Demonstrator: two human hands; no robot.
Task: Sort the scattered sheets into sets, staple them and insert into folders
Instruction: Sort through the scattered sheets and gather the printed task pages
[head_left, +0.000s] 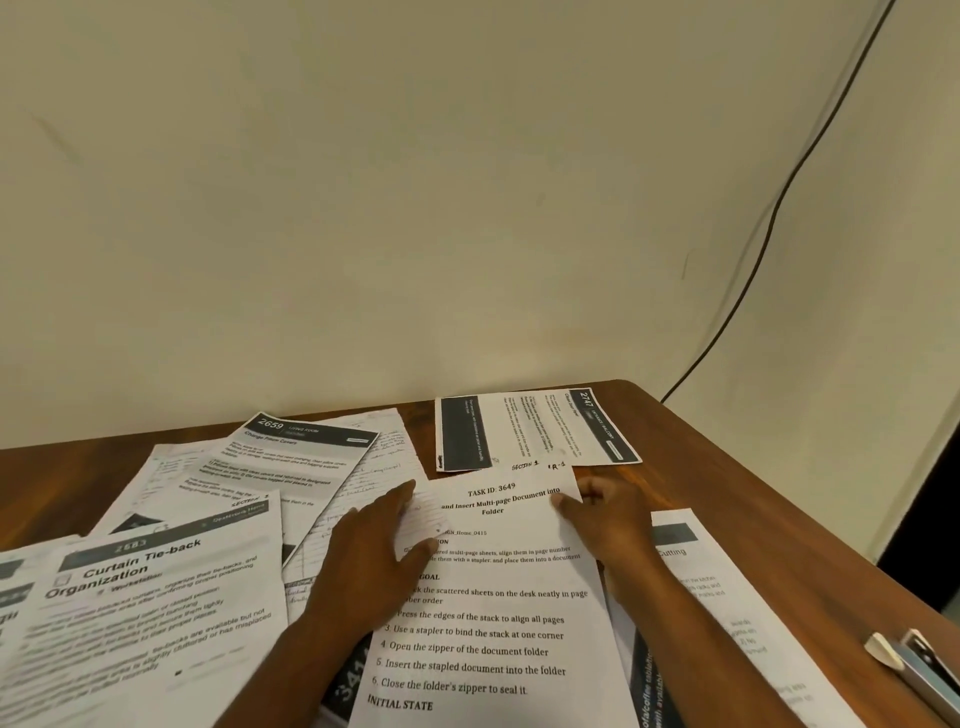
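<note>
- Brown wooden desk (737, 467) is carrying a scatter of printed sheets, and it is butting against a plain cream wall (415, 182) at the back.
- Nearest, right of the right forearm, a silver metal stapler (919, 665) is lying at the desk's right edge, partly cut off by the frame.
- Between the two forearms, a white instruction sheet headed "TASK ID: 3649" (498, 634) is lying on top of other pages, its numbered steps readable.
- Left of the left forearm, a white sheet titled "Curtain Tie-back Organization" (150, 613) is overlapping more blurred pages at the left edge.
- Under the right forearm, a white sheet with a dark header and the word "Cutting" (696, 571) is showing only in part.
- Left hand (374, 545) is resting flat, fingers straight and spread, on the instruction sheet's left edge and on a handwritten lined page (374, 467) beside it.
- Right hand (608, 514) is lying on the instruction sheet's upper right corner, fingertips touching the paper; whether it is pinching the corner cannot be told.
- Beyond the left hand, a white sheet with a dark band numbered "2659" (291, 457) is lying tilted.
- Beyond both hands, a sheet numbered "2747" (535, 431) is lying sideways near the wall.
- Farthest, a thin black cable (779, 197) is running down the wall.
</note>
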